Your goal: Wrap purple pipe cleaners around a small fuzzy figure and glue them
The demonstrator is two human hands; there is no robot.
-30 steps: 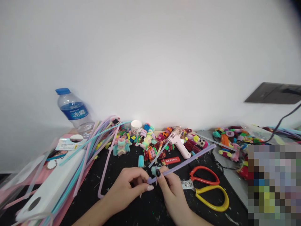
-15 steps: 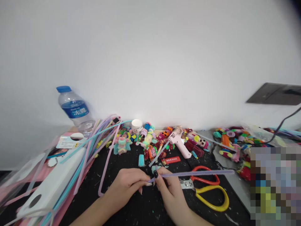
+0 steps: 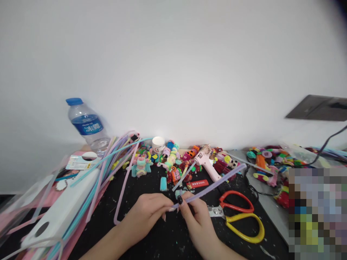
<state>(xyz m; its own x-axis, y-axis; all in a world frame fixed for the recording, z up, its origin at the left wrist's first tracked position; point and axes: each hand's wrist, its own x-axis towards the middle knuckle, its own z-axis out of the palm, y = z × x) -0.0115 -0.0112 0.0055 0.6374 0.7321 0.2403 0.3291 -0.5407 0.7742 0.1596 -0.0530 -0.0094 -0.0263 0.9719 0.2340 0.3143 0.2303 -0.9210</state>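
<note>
Both of my hands meet over the black work mat, pinching a lavender pipe cleaner. My left hand grips its near end; that end is hidden by the fingers. My right hand, with a dark thumbnail, holds it a short way along. The free length slants up and to the right, its tip passing in front of small craft figures. Right beside my right hand lie scissors with one red and one yellow handle, their blades partly covered by the hand.
A pink glue gun lies behind my hands among several colourful pipe-cleaner figures, near a red strip and a paper cup. Leftward are a bundle of pipe cleaners, a white holder and a water bottle against the wall.
The free length of the lavender pipe cleaner has swung upward, from nearly level to a steep slant. Both hands stay almost in place, still pinching it.
</note>
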